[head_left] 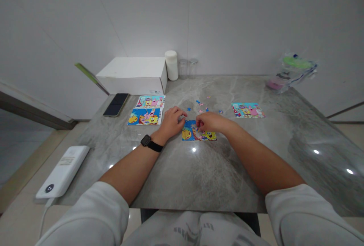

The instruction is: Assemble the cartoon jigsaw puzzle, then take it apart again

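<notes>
hands (174, 121) over glossy flat cartoon puzzle (187, 134) on grey-veined stone-look tabletop (196, 177)

Left hand: placed at the upper left corner of the puzzle, with a dark watch (146, 140) worn on the wrist; the hand (172, 121) is seen with fingers bent
Right hand: held over the puzzle, fingers curled down onto it; whether a piece is gripped by the hand (202, 122) cannot be told
Puzzle: a cartoon puzzle (186, 134), partly covered by the right hand
Loose pieces: scattered on the grey table (182, 177) beyond the puzzle, pieces (207, 109) in blue and pink
Picture cards: two cards (145, 117) laid at the left, one card (248, 110) at the right
Back of table: a white box (133, 76), a white bottle (171, 65) and two clear glasses (193, 68) lined up
Left side: a black phone (116, 104) and a white power bank (63, 171) laid flat
Far right corner: a clear plastic bag (292, 72) with green and pink contents
</notes>
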Demonstrator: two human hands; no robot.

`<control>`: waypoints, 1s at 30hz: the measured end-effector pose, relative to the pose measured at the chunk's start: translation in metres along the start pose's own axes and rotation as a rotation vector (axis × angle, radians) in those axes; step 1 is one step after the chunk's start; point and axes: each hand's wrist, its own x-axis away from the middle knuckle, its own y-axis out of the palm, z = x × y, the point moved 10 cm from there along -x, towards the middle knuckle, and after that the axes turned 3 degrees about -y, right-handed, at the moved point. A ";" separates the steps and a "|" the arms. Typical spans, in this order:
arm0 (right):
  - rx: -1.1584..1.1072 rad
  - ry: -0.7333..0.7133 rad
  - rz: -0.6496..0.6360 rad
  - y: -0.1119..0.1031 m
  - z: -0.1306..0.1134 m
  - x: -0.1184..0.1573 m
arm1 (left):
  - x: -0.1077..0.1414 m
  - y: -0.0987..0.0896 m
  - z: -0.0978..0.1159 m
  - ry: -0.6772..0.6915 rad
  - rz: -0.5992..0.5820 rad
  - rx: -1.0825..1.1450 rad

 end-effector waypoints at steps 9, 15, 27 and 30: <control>0.047 -0.028 -0.008 0.002 -0.005 -0.001 | 0.002 0.001 0.002 0.018 -0.007 0.015; 0.070 -0.007 -0.003 0.003 0.003 -0.004 | 0.001 0.003 0.001 0.013 -0.015 0.021; 0.022 -0.097 -0.024 0.008 -0.003 -0.006 | 0.003 0.005 0.019 0.116 -0.098 0.049; 0.020 -0.085 -0.027 0.009 0.000 -0.007 | 0.003 0.006 0.019 0.114 -0.112 0.028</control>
